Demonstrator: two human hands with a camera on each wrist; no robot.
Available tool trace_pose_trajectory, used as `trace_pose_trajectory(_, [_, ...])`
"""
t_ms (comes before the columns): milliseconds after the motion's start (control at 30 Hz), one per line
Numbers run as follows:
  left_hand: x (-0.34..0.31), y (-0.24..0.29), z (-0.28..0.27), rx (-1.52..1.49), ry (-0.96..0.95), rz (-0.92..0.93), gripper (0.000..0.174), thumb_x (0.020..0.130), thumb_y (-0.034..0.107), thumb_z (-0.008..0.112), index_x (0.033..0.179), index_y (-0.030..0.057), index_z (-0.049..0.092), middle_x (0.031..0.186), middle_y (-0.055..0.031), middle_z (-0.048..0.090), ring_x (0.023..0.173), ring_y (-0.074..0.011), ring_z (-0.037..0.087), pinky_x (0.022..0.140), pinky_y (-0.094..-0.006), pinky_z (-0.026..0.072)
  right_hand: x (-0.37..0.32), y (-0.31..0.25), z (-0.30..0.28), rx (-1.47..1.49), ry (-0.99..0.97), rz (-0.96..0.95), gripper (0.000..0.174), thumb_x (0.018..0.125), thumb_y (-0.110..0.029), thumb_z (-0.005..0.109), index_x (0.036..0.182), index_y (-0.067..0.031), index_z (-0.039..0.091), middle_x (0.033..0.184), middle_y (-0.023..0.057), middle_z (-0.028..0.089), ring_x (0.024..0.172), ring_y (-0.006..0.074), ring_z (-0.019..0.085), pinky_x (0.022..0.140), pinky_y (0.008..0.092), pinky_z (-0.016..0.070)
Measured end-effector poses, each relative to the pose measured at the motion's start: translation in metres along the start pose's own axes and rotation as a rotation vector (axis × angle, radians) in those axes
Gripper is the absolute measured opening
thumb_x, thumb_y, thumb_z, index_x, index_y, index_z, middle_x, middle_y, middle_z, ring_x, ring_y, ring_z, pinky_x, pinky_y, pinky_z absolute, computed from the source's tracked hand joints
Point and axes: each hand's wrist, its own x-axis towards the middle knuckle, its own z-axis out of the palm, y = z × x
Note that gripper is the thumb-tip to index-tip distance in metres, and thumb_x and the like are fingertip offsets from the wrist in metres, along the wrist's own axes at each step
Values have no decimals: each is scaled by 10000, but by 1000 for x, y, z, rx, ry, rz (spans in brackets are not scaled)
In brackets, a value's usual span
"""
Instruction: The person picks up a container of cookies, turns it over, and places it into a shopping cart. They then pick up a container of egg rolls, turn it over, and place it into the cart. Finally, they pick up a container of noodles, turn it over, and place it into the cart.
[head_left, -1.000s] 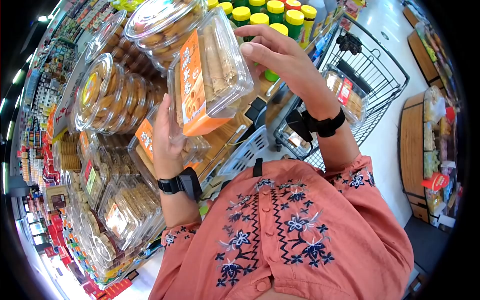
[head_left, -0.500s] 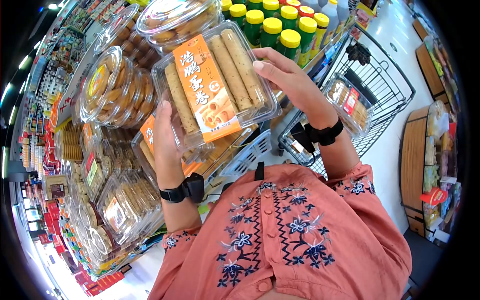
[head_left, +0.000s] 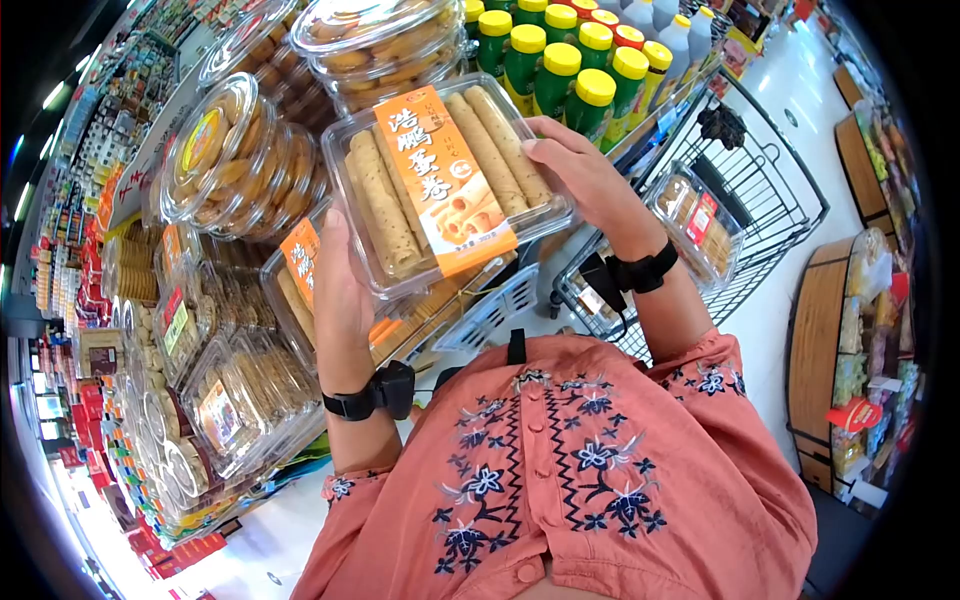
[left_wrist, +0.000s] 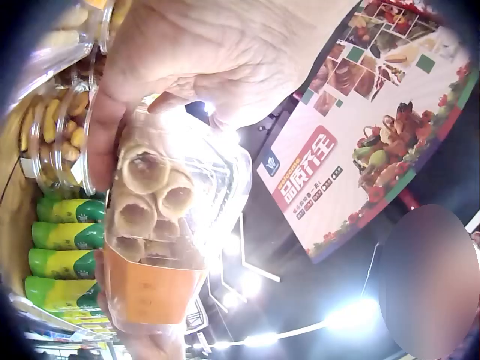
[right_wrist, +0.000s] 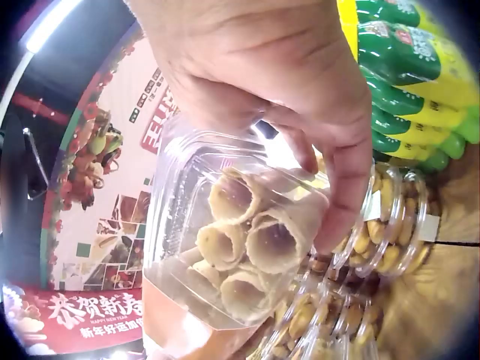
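Head view: both hands hold one clear clamshell box of egg rolls, orange label strip facing up, roughly level, in front of the shelf stock. Left hand grips the box's left end, with the thumb along the near edge and the fingers hidden underneath. Right hand grips the right end, thumb on the lid edge, fingers wrapped below. Wrist views confirm: each hand is curled round an end wall, and the roll ends show through the plastic. Behind the box are round tubs of biscuits and green bottles with yellow caps. Below it, more labelled boxes sit stacked on the shelf. Shopping cart stands beside the right forearm, with a similar clear pack lying inside.
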Motion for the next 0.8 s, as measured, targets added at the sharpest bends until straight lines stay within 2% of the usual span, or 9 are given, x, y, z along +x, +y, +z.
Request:
trace_pose_trajectory(67, [-1, 0, -3, 8, 5, 62, 596, 1092, 401, 331, 1502, -31, 336, 1480, -178, 464, 1317, -246, 503, 1094, -377, 411, 4, 10, -11, 26, -5, 6, 416, 989, -209, 541, 1340, 11, 525, 1158, 70, 636, 1013, 127, 628, 866, 255, 509])
trace_pose_trajectory(167, [-10, 4, -6, 114, 14, 78, 696, 1049, 521, 368, 1521, 14, 300, 1341, -183, 528, 1134, -252, 610, 938, -398, 544, 12, 12, -18, 258, 14, 188, 407, 981, -216, 553, 1313, 19, 540, 1154, 68, 633, 987, 140, 616, 885, 267, 490])
trace_pose_trajectory(200, [-12, 6, -7, 112, 15, 54, 707, 1043, 535, 373, 1515, 12, 306, 1308, -181, 537, 1106, -252, 616, 922, -399, 550, 14, 9, -16, 299, -13, 210, 441, 976, -198, 553, 1348, 34, 513, 1199, 90, 634, 1048, 157, 631, 916, 282, 497])
trace_pose_trajectory(267, [-17, 9, -8, 107, 18, 7, 731, 1032, 564, 382, 1502, 9, 318, 1243, -176, 556, 1052, -250, 630, 889, -401, 564, 16, 2, -14, 272, -29, 213, 463, 973, -196, 555, 1369, 36, 495, 1218, 104, 633, 1069, 160, 634, 922, 283, 505])
trace_pose_trajectory(367, [-23, 13, -4, 28, -13, 20, 613, 1062, 494, 355, 1470, 36, 362, 1196, -173, 582, 1000, -239, 649, 841, -386, 577, 16, -8, -8, 211, -10, 267, 485, 977, -191, 540, 1401, 34, 470, 1247, 125, 627, 1080, 164, 642, 924, 293, 523])
trace_pose_trajectory(400, [-23, 11, -8, 13, -29, 31, 622, 1058, 502, 355, 1458, 26, 365, 1209, -191, 577, 1011, -266, 655, 813, -393, 595, 22, 1, -18, 228, -28, 283, 480, 981, -191, 531, 1401, 33, 469, 1255, 131, 625, 1080, 165, 644, 921, 296, 527])
trace_pose_trajectory(467, [-25, 14, -6, -1, -18, 27, 631, 1055, 511, 359, 1456, 23, 365, 1200, -197, 577, 1024, -278, 656, 818, -408, 598, 32, 3, -20, 257, -147, 290, 478, 988, -189, 513, 1408, 32, 455, 1273, 144, 620, 1088, 173, 648, 927, 305, 537])
trace_pose_trajectory(600, [-30, 16, -14, -8, -12, 9, 644, 1049, 525, 364, 1448, 20, 368, 1192, -209, 572, 1047, -294, 656, 827, -419, 602, 38, 5, -15, 286, -168, 310, 530, 988, -196, 510, 1447, 41, 394, 1310, 159, 601, 1122, 192, 647, 954, 316, 546])
trace_pose_trajectory(800, [-34, 14, -29, -14, 30, 31, 664, 1040, 537, 382, 1442, 10, 368, 1186, -210, 570, 1026, -287, 657, 825, -420, 604, 44, 13, 0, 319, -217, 345, 549, 982, -206, 505, 1460, 38, 386, 1324, 166, 595, 1120, 195, 649, 955, 302, 534])
